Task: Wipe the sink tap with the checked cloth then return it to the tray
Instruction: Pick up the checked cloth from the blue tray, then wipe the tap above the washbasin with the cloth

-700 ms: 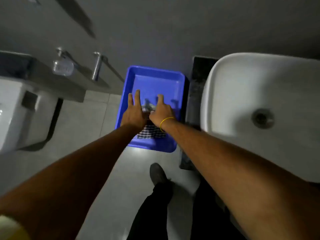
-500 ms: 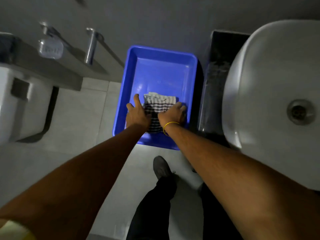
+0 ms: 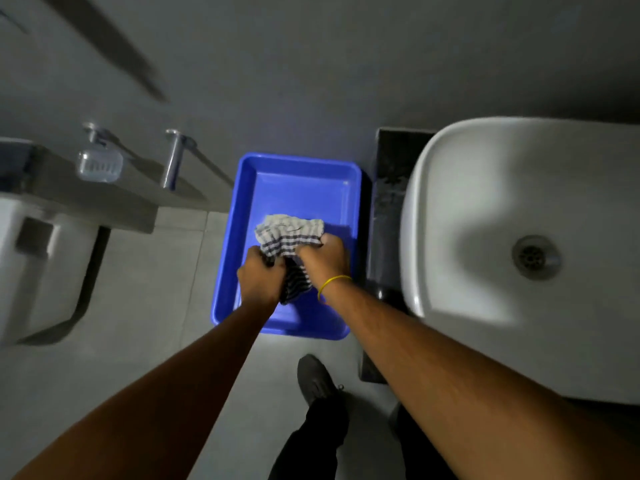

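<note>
A blue plastic tray (image 3: 304,174) sits on the floor against the wall. Over it both hands grip the checked cloth (image 3: 289,233), which is bunched and lifted off the tray floor. My left hand (image 3: 259,277) clutches its left side in a fist. My right hand (image 3: 325,259), with a yellow band at the wrist, clutches its right side. The white sink basin (image 3: 485,209) with its drain (image 3: 535,258) fills the right of the view. The sink tap is out of view.
A dark stone counter edge (image 3: 388,202) runs between tray and basin. At the left stand a white toilet (image 3: 31,258), a grey ledge (image 3: 114,199), a wall-mounted metal fitting (image 3: 171,161) and a small plastic holder (image 3: 99,164). My shoe (image 3: 315,379) rests on the tiled floor.
Both hands went from lying flat on the cloth to closing on it. The cloth is now gathered up and raised from the tray floor.
</note>
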